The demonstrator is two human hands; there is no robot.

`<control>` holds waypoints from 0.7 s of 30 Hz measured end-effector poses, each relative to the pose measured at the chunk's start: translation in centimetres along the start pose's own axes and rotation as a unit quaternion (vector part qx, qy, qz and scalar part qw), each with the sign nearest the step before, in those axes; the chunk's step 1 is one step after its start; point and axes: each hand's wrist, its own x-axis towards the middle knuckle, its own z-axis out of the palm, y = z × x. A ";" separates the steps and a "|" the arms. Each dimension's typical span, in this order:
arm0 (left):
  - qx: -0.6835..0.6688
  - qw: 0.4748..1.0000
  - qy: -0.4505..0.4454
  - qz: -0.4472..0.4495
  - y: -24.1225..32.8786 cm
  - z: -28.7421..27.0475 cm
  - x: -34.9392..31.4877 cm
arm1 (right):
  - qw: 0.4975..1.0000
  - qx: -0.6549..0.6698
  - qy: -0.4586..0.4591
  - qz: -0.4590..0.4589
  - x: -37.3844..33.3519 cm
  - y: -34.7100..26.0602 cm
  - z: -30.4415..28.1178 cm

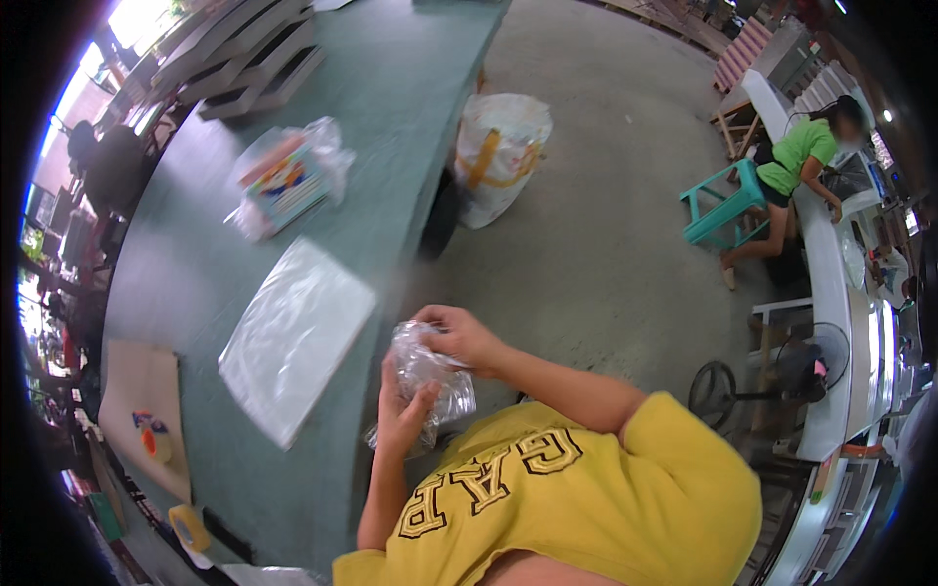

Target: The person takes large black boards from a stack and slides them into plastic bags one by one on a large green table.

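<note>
Crumpled clear plastic film (455, 396), perhaps a bag, is bunched between my two hands in front of my body, by the table's edge. My left hand (399, 415) grips it from the near side, thumb on top. From the far side my right hand (467, 340) pinches its upper part, fingers curled in. Whether anything lies inside the film cannot be made out. On the green table (215, 303) beside my hands lies a flat stack of clear plastic bags (298, 337). Farther off sits a clear bag with colourful packs (285, 186) inside.
Grey trays (259, 73) are stacked at the far left. Tape rolls (189, 527) and brown cardboard (132, 391) lie at the near left. A white sack (501, 156) stands past the table's right edge. Rightward are a fan (813, 361), a turquoise stool (725, 207) and a person in green (796, 161).
</note>
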 end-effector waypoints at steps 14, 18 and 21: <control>0.356 0.915 -0.178 -0.064 1.6 16.3 21.3 | 0.985 -0.052 0.124 0.109 -9.9 -7.5 -33.3; 0.368 0.916 -0.030 -0.155 -0.4 15.8 28.0 | 0.976 -0.050 0.202 0.062 -4.1 -7.0 -39.4; 0.166 0.963 -0.061 -0.203 -1.8 16.1 34.5 | 0.922 -0.028 0.385 0.024 1.3 -5.3 -45.9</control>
